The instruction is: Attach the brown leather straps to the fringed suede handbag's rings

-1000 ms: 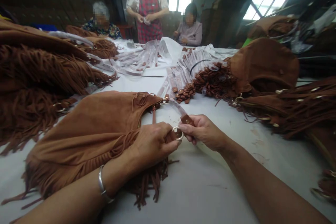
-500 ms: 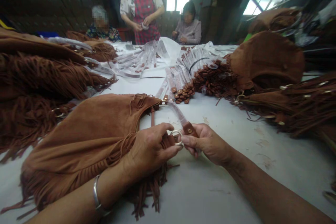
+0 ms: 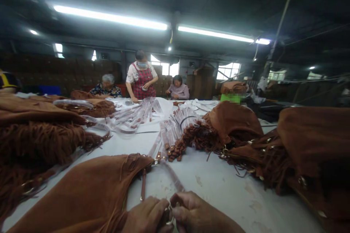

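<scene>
- Hands meet at the bottom edge of the head view: left hand [image 3: 146, 214] and right hand [image 3: 195, 213] both pinch a small metal ring [image 3: 170, 214].
- Brown fringed suede bag [image 3: 84, 193] lies on the white table [image 3: 218, 189], just left of the ring.
- Plastic-wrapped strap [image 3: 171, 174] runs from the ring up toward the bag's far corner.
- Wrapped straps [image 3: 175, 131] lie piled beyond the bag.
</scene>
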Demonstrator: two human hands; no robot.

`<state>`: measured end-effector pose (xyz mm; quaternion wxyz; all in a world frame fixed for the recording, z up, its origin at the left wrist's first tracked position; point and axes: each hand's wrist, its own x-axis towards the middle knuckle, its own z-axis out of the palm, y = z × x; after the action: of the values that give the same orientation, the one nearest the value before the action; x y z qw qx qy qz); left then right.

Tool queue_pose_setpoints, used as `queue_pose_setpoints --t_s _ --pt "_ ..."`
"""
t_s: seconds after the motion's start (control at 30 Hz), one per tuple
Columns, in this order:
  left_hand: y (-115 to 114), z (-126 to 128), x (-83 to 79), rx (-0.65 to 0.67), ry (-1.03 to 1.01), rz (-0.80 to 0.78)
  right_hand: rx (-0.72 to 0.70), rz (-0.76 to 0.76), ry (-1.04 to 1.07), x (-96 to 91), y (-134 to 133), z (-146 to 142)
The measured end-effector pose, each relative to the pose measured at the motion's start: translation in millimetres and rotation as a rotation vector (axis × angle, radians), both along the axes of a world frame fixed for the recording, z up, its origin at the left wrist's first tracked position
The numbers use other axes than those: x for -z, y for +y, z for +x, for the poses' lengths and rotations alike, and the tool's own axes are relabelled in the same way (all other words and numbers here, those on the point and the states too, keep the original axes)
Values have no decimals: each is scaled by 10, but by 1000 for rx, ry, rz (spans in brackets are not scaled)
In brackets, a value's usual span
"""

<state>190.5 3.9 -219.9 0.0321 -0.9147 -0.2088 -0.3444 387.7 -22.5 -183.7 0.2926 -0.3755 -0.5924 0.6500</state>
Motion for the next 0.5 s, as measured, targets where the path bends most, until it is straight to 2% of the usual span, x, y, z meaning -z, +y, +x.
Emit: queue_pose_setpoints --t_s 0.17,0.37,0.5 --pt "-265 28 -185 -98 48 -190 -35 51 -76 -129 0 138" --pt "-253 15 -265 -73 85 -256 122 124 -277 -83 109 206" --pt "-260 18 -271 -46 122 -236 19 209 -326 -102 65 153"
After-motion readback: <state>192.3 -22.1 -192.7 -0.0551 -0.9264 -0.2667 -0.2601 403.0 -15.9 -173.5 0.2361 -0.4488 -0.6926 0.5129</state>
